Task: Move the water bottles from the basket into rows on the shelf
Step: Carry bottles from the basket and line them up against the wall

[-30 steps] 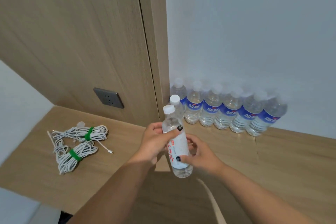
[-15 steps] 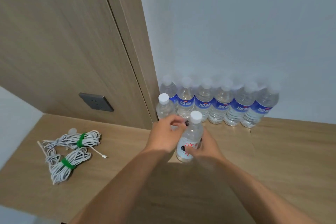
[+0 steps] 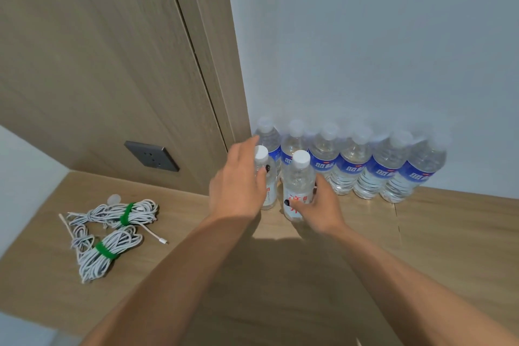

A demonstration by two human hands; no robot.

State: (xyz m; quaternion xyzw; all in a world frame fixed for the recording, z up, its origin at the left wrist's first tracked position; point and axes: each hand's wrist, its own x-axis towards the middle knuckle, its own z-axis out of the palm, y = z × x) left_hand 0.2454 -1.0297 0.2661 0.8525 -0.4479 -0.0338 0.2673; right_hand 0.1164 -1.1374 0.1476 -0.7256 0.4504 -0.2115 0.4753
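Since half a second ago the red-label bottle [image 3: 298, 185] has gone forward and down to the shelf [image 3: 421, 247], standing upright just in front of the back row of blue-label bottles [image 3: 356, 166] that lines the wall. The left hand [image 3: 238, 185] has come off it and moved over to the other front bottle [image 3: 265, 177], which stands just to the left of the red-label one.

The right hand [image 3: 320, 205] is wrapped around the lower half of the red-label bottle, thumb on the label, fingers behind. The left hand is spread, its thumb resting on the side of the other front bottle; its other fingers are loose, so this looks like steadying more than a hold.

The basket is out of view, so how many bottles remain is unknown.

Risks, as I judge them: the two front bottles are close together, and a sideways tug as the right hand lets go could knock the neighbour over, or push either one into the back row. The cable bundles [image 3: 112, 233], well left of the bottles, are clear of the work.
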